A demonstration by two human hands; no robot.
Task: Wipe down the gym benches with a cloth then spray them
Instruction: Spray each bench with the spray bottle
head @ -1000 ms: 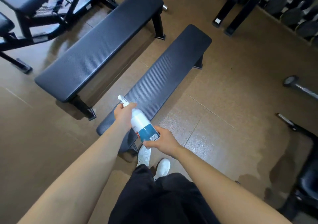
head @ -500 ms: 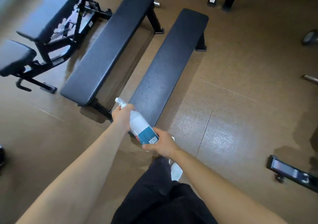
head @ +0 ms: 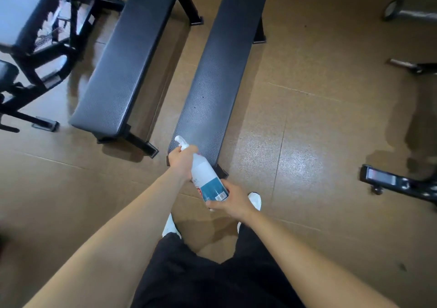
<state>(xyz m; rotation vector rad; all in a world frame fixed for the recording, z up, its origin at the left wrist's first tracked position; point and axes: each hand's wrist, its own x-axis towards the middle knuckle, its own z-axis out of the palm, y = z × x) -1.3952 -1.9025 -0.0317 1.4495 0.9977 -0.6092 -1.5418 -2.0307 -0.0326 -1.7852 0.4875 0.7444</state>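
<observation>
Glossy brown speckled floor tiles spread throughout. A grey metal dumbbell lies upper right. A black steel machine foot sits lower right.

No legible text, brand or number anywhere. Closest candidate is the spray bottle: its teal label has a white barcode-style patch near the base and a red mark at its left edge, but the print is too small and blurred to read. The pale plate on the black frame at right is also unreadable.
</observation>
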